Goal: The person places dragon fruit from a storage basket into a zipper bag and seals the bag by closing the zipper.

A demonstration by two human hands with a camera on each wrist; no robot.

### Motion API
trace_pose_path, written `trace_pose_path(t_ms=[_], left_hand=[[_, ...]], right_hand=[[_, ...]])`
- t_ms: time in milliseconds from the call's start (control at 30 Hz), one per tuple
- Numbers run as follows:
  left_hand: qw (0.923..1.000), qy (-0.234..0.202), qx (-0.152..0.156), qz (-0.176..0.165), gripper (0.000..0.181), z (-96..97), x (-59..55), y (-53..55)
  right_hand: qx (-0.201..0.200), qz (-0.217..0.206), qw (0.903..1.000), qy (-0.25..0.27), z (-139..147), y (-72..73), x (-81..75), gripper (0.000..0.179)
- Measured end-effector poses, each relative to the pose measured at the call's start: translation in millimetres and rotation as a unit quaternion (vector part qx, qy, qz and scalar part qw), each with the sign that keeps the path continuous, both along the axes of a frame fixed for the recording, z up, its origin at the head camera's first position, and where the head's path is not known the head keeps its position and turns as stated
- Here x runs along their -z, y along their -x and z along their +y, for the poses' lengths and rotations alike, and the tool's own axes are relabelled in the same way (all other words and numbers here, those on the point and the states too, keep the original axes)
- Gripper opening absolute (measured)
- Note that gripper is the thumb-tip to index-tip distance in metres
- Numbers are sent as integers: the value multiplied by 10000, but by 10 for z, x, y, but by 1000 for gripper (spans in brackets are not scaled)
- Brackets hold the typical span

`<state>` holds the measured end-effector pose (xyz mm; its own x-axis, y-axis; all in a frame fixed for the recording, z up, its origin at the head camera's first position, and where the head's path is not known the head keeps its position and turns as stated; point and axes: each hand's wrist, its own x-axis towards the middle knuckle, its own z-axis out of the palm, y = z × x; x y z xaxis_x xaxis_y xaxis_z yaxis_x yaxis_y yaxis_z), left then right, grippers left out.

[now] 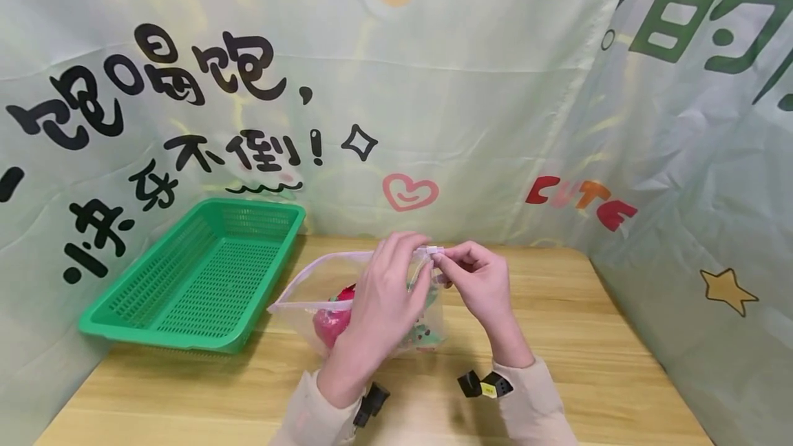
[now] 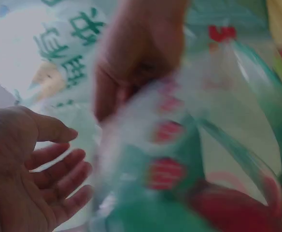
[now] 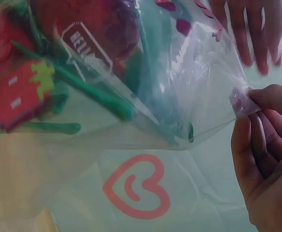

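Note:
A clear zip bag (image 1: 297, 306) with a lilac zip edge stands on the table, its mouth gaping at the left. Through the film show a pink-red item (image 1: 331, 322), green pieces and a red strawberry-like block piece (image 3: 18, 96) with a green top. My right hand (image 1: 480, 281) pinches the bag's upper right corner at the small pale slider (image 1: 431, 250), between thumb and forefinger. My left hand (image 1: 387, 294) hovers over the front of the bag, covering part of it. In the left wrist view the left hand's fingers (image 2: 68, 174) are loosely spread and hold nothing.
A green plastic basket (image 1: 217, 274) sits at the left on the wooden table (image 1: 545, 322). Behind and at the right hangs a pale printed cloth (image 1: 471, 109) with lettering, a heart and a star. Black devices (image 1: 372, 405) are strapped at both wrists.

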<state>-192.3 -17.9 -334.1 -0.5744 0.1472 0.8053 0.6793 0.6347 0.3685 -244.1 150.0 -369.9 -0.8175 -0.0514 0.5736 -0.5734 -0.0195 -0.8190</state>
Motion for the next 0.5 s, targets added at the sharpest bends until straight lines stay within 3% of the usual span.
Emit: trace_pose_path(t_ms=[100, 200, 500], left_hand=[[9998, 65, 125, -112, 25, -14, 26, 143], [9990, 55, 335, -277, 22, -51, 37, 218], [9967, 3, 646, -500, 16, -67, 16, 285]], right_hand=[[-159, 80, 9998, 9, 18, 3, -2, 7], [-279, 223, 9993, -73, 40, 17, 1, 6], [-260, 619, 9966, -475, 126, 52, -7, 7]])
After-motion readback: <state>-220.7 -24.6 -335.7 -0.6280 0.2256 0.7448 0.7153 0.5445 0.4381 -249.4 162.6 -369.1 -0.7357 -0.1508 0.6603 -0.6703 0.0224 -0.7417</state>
